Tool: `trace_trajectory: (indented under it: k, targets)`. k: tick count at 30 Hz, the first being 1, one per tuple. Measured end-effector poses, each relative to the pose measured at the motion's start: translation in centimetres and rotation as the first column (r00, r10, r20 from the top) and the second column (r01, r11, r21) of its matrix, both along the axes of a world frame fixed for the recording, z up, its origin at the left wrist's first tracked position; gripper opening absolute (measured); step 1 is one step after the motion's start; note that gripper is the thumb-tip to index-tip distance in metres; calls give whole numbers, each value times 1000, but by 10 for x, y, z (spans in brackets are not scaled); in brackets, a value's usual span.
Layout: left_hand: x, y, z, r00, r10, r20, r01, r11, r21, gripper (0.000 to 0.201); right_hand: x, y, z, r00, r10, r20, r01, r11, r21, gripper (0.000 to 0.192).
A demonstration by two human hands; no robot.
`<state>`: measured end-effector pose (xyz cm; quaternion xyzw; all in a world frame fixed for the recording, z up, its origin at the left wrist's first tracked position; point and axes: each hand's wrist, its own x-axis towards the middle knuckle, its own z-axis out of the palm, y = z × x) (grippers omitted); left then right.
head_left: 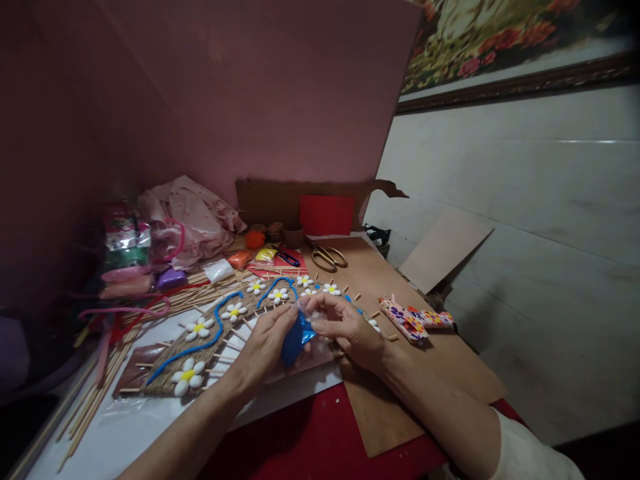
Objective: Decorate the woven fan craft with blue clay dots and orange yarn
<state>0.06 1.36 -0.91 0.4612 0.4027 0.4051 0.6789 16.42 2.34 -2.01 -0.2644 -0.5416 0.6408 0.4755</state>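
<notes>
Between my two hands is a small clear packet of blue clay (296, 341). My left hand (269, 339) grips its left side, fingers closed. The fingers of my right hand (349, 328) pinch the packet's top right edge. Behind and below them lies a curved, twine-wrapped craft piece (170, 360) with short sticks along its edges. White flowers with yellow centres (189, 377) and a wavy blue clay strand (218, 327) decorate it. My hands hide part of its right side.
Gold-handled scissors (327, 257) and a blue cutter (287, 257) lie at the back. Thin wooden sticks (90, 407) and clay packets, one purple (171, 279), are on the left. A floral cloth pouch (411, 321) rests on brown board (383, 413) at right.
</notes>
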Motion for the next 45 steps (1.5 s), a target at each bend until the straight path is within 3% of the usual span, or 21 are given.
trace_trajectory:
  k: [6, 14, 19, 30, 37, 41, 45]
  targets:
    - [-2, 3, -5, 1000, 10, 4, -10, 999, 43, 35, 1, 1, -6, 1000, 22, 0, -22, 1000, 14, 28]
    - [-1, -5, 13, 994, -13, -106, 22, 996, 90, 29, 1, 0, -1, 1000, 11, 8, -11, 1000, 12, 21]
    - [-1, -4, 10, 994, -4, -109, 11, 998, 69, 27, 0, 1, -3, 999, -40, 22, 40, 999, -19, 25]
    - [0, -4, 11, 992, -19, -127, 35, 992, 125, 25, 2, 2, -1, 999, 44, 6, -44, 999, -25, 20]
    - [0, -4, 14, 992, 25, -120, -13, 995, 100, 26, 0, 1, 0, 1000, -24, 17, 24, 1000, -4, 18]
    - [-1, -3, 9, 988, -5, -155, 29, 988, 154, 31, -1, 1, -1, 998, -48, 46, 47, 999, 15, 26]
    - [-3, -3, 4, 971, -47, -234, 100, 970, 221, 34, -1, 1, -3, 997, -52, 53, 51, 999, 14, 20]
